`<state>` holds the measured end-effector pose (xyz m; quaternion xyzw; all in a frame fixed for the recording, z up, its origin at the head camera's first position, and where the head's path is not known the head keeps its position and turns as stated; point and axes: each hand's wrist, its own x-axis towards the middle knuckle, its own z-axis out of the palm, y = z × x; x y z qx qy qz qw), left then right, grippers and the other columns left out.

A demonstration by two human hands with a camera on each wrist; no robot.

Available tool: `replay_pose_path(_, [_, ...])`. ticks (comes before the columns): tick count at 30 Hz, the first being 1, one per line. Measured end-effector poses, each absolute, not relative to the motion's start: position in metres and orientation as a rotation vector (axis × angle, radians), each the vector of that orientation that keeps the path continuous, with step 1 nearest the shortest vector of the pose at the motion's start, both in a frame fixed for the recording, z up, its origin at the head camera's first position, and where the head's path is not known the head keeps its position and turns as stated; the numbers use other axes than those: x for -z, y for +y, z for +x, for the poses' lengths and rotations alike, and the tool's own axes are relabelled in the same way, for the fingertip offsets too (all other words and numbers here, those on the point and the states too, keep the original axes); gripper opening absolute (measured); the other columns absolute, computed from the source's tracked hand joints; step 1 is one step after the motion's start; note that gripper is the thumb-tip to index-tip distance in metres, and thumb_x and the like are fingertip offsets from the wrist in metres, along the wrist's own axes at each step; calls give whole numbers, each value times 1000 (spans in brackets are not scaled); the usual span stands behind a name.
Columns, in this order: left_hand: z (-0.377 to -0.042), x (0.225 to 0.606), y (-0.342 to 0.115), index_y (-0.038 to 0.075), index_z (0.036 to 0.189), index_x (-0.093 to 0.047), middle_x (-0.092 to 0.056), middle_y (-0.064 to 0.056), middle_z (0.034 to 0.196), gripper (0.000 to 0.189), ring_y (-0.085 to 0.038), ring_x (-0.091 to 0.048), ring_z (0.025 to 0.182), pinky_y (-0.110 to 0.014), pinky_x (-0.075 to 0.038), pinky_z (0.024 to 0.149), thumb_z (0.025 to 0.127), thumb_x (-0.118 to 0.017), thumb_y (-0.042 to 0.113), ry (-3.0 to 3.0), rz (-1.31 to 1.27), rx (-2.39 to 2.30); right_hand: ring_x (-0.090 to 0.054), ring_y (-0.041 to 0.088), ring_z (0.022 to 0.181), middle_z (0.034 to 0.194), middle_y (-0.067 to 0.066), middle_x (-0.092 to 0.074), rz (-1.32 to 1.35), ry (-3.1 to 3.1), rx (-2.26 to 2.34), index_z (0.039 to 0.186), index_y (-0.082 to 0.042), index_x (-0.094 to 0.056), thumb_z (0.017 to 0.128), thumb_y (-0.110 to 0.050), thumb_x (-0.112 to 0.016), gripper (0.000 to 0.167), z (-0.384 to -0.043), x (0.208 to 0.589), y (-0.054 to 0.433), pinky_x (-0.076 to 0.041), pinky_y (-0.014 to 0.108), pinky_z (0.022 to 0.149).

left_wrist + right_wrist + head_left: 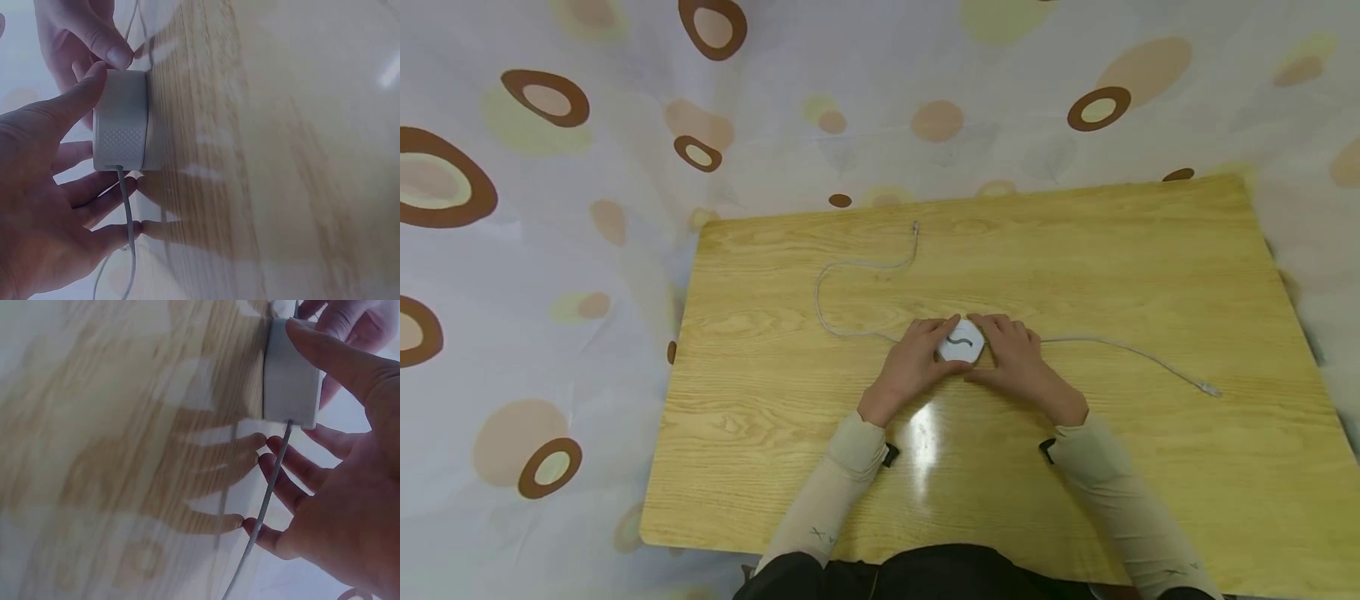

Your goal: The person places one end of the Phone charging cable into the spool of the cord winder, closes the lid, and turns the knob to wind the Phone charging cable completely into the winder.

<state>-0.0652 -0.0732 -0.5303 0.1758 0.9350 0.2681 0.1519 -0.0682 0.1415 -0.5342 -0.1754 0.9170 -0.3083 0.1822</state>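
A white hexagonal cable reel (pixel 962 342) with a dark wavy mark on its top sits near the middle of the wooden table. My left hand (pixel 916 360) grips its left side between thumb and index finger. From the right, my right hand (pixel 1011 357) holds it the same way, the other fingers spread down toward the tabletop. In the left wrist view the reel (pixel 122 119) shows a textured side where a thin grey cable (pixel 129 212) comes out. A second cable (pixel 270 494) leaves the opposite side in the right wrist view, passing by the right fingers.
The left cable (pixel 817 292) curves across the table (pixel 760 400) to a plug (pixel 915 227) near the back edge. Toward the right lies the other cable's plug (pixel 1210 389). A patterned cloth (pixel 880 100) hangs behind and to the left of the table.
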Motion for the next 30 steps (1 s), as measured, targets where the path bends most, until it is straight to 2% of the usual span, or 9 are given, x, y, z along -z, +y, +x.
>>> replay_pose_path(8, [-60,532,-74,23,167,-33,-52,-4,162,83,-21,-48,147,-41,-56,106,98,-67,54,2669,519,-803,-42,46,141,163,20,-41,-602,2613,816,164,-11,-33,92,-40,-83,92,-68,535,133,-26,75,114])
replay_pose_path(15, [-64,536,-77,10,167,-30,-60,-7,153,86,-21,-53,142,-39,-52,110,102,-61,57,2638,487,-899,-50,45,134,153,19,-53,-609,2689,788,157,-8,-44,95,-38,-80,78,-69,533,125,-35,71,111])
replay_pose_path(22, [-69,537,-80,12,166,-33,-61,-6,154,79,-21,-56,137,-39,-51,111,105,-58,55,2612,464,-919,-55,41,127,147,17,-58,-676,2723,739,152,-7,-49,94,-33,-81,72,-72,530,121,-44,67,103])
replay_pose_path(30, [-69,535,-85,15,165,-37,-60,-7,153,72,-21,-53,143,-41,-49,116,107,-52,55,2554,436,-971,-57,41,124,146,19,-59,-796,2703,690,150,-4,-52,90,-30,-84,73,-82,531,122,-49,61,95])
